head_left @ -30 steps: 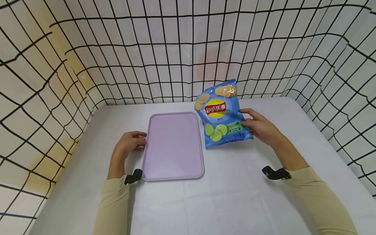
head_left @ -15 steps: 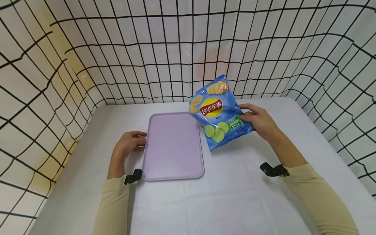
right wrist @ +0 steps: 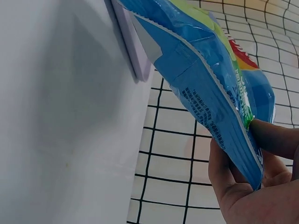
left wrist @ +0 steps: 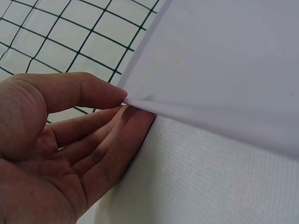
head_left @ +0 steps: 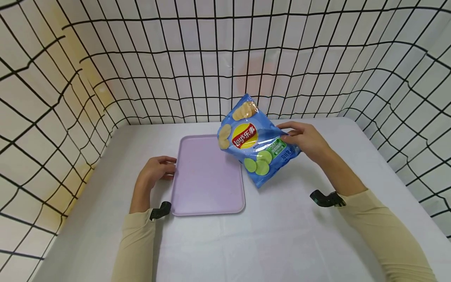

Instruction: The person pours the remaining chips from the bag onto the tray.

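My right hand [head_left: 304, 139] pinches the lower right corner of a blue bag of Lay's potato chips [head_left: 262, 133]. The bag is tilted, and its left part overlaps the far right corner of a light purple tray [head_left: 208, 188] in the head view. In the right wrist view the chip bag [right wrist: 187, 84] is seen from its bottom edge, held off the table between thumb and fingers. My left hand [head_left: 155, 170] is at the tray's left edge. The left wrist view shows its thumb [left wrist: 105, 95] on top of the tray's rim and fingers beneath, pinching it.
A white table [head_left: 275, 235] lies under the tray. Black wire mesh [head_left: 232, 62] rises at the back and both sides. Each wrist wears a small black camera, one of them the right camera [head_left: 325, 199].
The right hand has moved slightly left with the chip bag, which has turned counterclockwise and come over the tray's far right corner. The left hand and the tray have stayed in place.
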Motion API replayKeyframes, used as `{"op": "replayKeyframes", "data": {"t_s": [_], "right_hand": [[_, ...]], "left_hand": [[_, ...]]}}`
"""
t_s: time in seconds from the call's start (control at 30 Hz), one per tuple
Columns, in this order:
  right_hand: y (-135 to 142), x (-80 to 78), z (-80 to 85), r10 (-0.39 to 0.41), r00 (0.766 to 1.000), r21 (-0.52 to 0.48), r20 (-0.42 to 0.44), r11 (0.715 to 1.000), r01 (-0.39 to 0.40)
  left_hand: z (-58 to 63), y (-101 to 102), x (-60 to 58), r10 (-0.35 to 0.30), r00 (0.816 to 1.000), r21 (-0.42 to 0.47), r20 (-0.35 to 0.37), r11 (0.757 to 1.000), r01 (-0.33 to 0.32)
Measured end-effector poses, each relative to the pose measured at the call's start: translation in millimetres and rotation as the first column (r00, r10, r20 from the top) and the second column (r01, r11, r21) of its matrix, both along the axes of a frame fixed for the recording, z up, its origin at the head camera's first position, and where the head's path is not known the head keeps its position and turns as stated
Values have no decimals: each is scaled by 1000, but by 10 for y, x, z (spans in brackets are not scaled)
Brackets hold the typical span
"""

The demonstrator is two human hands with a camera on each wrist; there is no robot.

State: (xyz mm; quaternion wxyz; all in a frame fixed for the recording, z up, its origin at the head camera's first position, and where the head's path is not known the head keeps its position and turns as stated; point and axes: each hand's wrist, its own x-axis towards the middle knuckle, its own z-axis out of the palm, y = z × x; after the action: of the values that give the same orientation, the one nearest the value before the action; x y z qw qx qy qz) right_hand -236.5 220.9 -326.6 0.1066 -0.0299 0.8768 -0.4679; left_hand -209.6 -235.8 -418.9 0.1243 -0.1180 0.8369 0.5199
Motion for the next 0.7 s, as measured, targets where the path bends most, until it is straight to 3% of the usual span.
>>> {"op": "replayKeyframes", "data": {"t_s": [0.7], "right_hand": [[-193,-95,151,-19,999,-27,-32,999,18]], "left_hand": [[15,14,-1,-3,1000,-23,-2,1000,3]]}}
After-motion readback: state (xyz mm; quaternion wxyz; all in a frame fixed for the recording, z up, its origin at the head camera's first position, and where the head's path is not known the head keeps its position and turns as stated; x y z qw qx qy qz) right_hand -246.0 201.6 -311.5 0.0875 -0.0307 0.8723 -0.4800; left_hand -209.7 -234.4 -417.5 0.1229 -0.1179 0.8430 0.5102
